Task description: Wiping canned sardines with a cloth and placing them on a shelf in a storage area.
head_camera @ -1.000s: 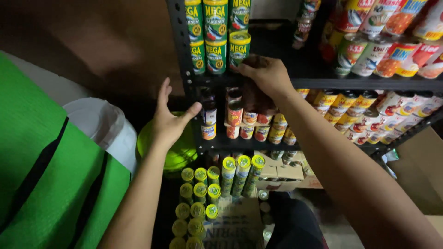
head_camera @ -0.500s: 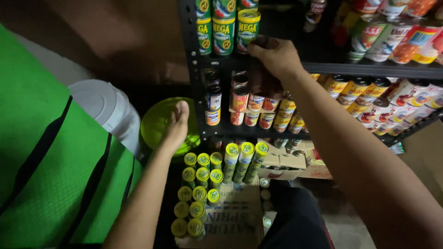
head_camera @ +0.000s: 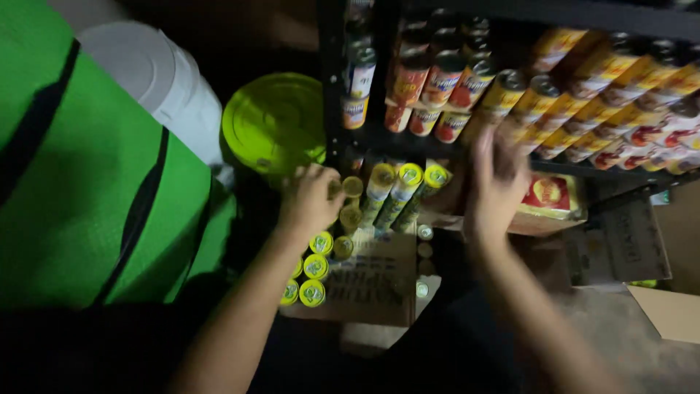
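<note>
Several green cans with yellow tops [head_camera: 315, 266] stand in rows on a flat brown cardboard sheet [head_camera: 372, 281] on the floor under a dark metal shelf rack [head_camera: 394, 138]. My left hand [head_camera: 310, 201] is down on these cans, fingers curled around one at the back of the rows. My right hand [head_camera: 496, 182] is blurred in mid-air beside the stacked green cans [head_camera: 401, 193], fingers spread and holding nothing. Red and yellow labelled cans [head_camera: 437, 87] fill the shelf above.
A lime-green round lid [head_camera: 273, 124] lies left of the rack, beside a white container [head_camera: 157, 80]. A green bag with black stripes [head_camera: 87, 190] fills the left. A red and yellow box [head_camera: 547, 201] and brown cartons [head_camera: 620, 244] sit at the right.
The view has dropped toward the floor. My right hand came down from the upper shelf cans to the bottom level. My left hand moved from the green lid onto the floor cans.
</note>
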